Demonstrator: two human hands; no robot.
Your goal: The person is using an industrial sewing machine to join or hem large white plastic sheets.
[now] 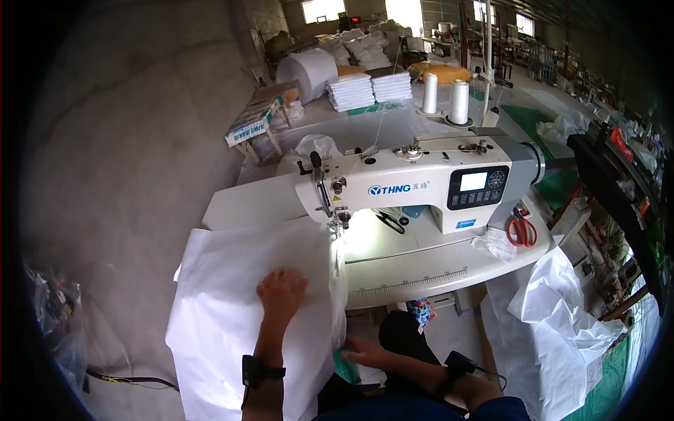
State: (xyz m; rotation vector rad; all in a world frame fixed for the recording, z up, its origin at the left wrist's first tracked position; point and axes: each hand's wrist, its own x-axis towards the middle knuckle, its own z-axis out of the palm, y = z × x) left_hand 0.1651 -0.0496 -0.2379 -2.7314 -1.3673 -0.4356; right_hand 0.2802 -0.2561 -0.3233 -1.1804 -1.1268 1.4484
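Observation:
A large white sheet [232, 316], which looks like smooth woven plastic or fabric, lies over the left end of the sewing table and hangs down toward me. Its right edge runs up to the needle area of a white sewing machine [393, 179], whose lamp lights the bed. My left hand [282, 291] rests on top of the sheet, palm down with fingers spread and slightly blurred. Lower down, my right hand [364, 352] is at the sheet's right edge, with its fingers closed on that edge and the fingertips partly hidden.
Black-handled scissors [392, 222] lie on the machine bed. Red-handled scissors [521, 230] are at the table's right end. Thread cones [458, 103] stand behind the machine, with stacked white sheets [349, 92] farther back. Crumpled white material [554, 295] hangs at the right.

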